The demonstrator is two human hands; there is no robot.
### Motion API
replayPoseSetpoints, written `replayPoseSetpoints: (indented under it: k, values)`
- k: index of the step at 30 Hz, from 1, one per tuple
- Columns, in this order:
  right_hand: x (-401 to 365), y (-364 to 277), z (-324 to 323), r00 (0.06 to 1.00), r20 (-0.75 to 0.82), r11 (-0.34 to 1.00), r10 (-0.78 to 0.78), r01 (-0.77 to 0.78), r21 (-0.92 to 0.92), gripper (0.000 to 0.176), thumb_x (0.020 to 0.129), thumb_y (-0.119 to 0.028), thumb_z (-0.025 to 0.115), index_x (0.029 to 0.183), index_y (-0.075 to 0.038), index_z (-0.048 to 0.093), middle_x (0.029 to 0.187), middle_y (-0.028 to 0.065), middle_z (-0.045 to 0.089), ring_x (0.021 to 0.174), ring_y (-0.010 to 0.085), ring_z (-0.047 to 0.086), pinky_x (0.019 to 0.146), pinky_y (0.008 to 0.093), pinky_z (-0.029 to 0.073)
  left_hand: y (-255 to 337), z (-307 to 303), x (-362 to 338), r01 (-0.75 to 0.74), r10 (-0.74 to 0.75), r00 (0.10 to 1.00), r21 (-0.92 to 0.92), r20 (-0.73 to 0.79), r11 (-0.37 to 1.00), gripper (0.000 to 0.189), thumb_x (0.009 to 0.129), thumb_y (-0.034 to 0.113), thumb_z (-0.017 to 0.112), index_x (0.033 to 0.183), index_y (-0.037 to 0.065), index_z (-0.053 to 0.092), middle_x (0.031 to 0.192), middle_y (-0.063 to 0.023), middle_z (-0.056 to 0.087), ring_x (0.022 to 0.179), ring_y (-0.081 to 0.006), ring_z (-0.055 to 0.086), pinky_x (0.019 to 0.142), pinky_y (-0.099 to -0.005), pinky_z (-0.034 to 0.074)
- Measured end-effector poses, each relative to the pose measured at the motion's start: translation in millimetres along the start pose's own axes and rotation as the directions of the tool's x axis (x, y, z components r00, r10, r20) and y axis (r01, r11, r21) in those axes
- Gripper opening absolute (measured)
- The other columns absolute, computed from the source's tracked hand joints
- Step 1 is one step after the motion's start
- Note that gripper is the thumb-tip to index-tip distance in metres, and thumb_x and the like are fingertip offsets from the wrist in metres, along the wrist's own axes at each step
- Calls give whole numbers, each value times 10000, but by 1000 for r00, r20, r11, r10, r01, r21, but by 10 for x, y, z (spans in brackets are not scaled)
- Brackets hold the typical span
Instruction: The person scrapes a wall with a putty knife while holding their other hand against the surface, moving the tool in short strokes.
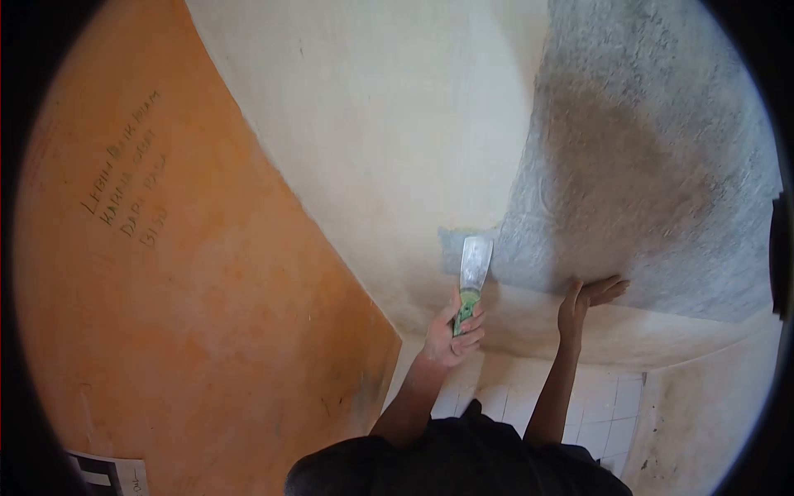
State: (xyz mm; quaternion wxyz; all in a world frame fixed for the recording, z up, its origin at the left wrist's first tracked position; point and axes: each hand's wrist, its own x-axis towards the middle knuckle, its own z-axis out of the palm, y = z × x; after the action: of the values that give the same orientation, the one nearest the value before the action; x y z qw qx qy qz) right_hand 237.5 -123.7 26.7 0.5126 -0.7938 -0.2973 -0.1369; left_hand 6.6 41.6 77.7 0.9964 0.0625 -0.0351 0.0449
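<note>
My left hand is closed round the green handle of a putty knife, whose metal blade points up. The blade lies over a small grey notch in the cream-painted surface, beside a large rough grey area; firm contact is hard to make out. To the right, my right hand holds no tool. Its fingers stretch out to the right, at the lower edge of the grey area, and it seems to rest against the surface.
An orange wall with handwriting fills the left side. Cream paint borders the grey area. White tiles show low down behind my arms. A printed sheet sits at the bottom left, and a dark object at the right edge.
</note>
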Motion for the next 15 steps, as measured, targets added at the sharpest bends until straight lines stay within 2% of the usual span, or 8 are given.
replayPoseSetpoints:
  k: [3, 4, 6, 9, 11, 15]
  values:
    - [-28, -267, -19, 985, -166, 989, 36, -58, -135, 953, 937, -600, 343, 1437, 10, -192, 1475, 272, -277, 1368, 426, -260, 1083, 578, -126, 3, -1, -19, 21, -21, 1000, 47, 1, 999, 497, 978, 530, 343, 913, 52, 464, 638, 22, 384, 395, -57, 301, 337, -188, 253]
    - [-55, -317, 4, 976, -213, 980, 47, -86, -177, 932, 944, -591, 335, 1444, 1, -184, 1487, 264, -262, 1378, 416, -250, 1096, 564, -118, -13, 27, -16, 18, -19, 1000, 9, 12, 1000, 501, 978, 530, 343, 912, 50, 467, 637, 22, 382, 395, -56, 299, 336, -186, 251]
    - [-125, -367, 8, 977, -202, 977, 66, -104, -184, 930, 944, -595, 332, 1446, -6, -184, 1489, 261, -259, 1378, 416, -250, 1094, 565, -119, -64, -29, -115, 20, -20, 1000, -49, 4, 999, 504, 977, 530, 343, 911, 47, 470, 635, 22, 380, 396, -56, 298, 335, -184, 248]
    - [-38, -339, -31, 973, -229, 979, 35, -80, -190, 921, 946, -592, 330, 1449, -16, -183, 1494, 256, -252, 1378, 420, -246, 1091, 568, -122, 28, -88, -44, 24, -25, 1000, 25, 12, 999, 511, 975, 532, 348, 906, 43, 476, 631, 24, 378, 398, -54, 296, 328, -186, 245]
    - [-17, -394, 35, 971, -238, 979, 30, -77, -191, 915, 948, -586, 331, 1451, -19, -182, 1497, 253, -249, 1378, 423, -244, 1090, 570, -124, 46, -31, -58, 46, -46, 996, 3, 70, 999, 475, 984, 492, 366, 899, 35, 462, 648, 13, 386, 405, -62, 302, 339, -188, 249]
    - [-70, -407, 29, 972, -236, 976, 15, -66, -210, 901, 958, -571, 325, 1447, -16, -188, 1499, 249, -246, 1379, 426, -240, 1098, 559, -114, 60, -93, -71, 39, -38, 999, -9, 37, 999, 487, 982, 496, 369, 903, 27, 475, 645, 13, 387, 404, -59, 298, 337, -191, 244]
